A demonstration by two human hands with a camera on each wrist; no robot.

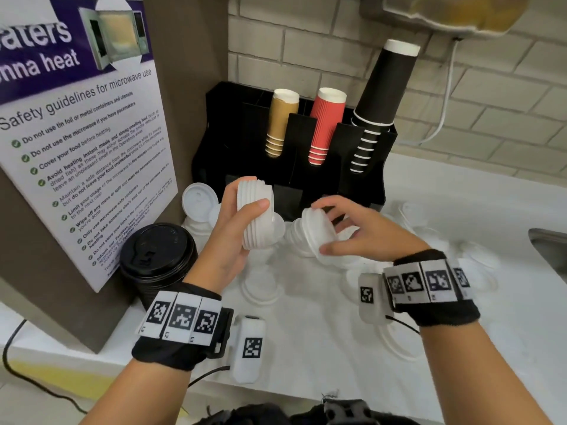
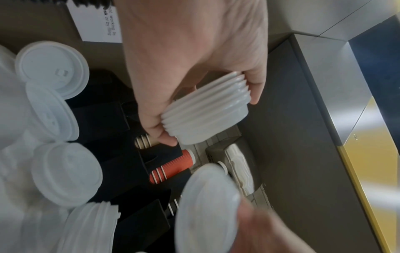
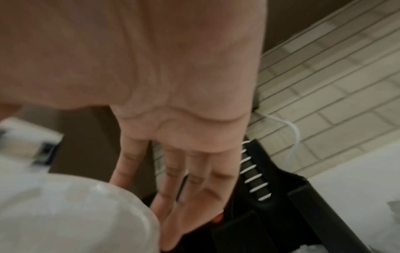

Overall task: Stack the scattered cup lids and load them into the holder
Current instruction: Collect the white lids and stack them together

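My left hand (image 1: 242,200) grips a nested stack of white lids (image 1: 257,216), held on its side above the counter; the left wrist view shows the same stack (image 2: 201,113) between thumb and fingers. My right hand (image 1: 322,228) pinches a single white lid (image 1: 306,223) by its rim, just right of the stack, with a small gap between them. This lid appears blurred in the right wrist view (image 3: 75,214). The black holder (image 1: 233,124) stands just behind both hands, against the wall. Its front lower slots are partly hidden by my hands.
Loose white lids (image 1: 260,289) lie scattered on the white counter (image 1: 337,363); more (image 1: 199,199) lean beside the holder. A stack of black lids (image 1: 158,259) stands at the left by a poster (image 1: 76,133). Tan (image 1: 282,124), red (image 1: 325,127) and black cups (image 1: 380,96) fill the holder. A sink edge (image 1: 549,240) lies at the right.
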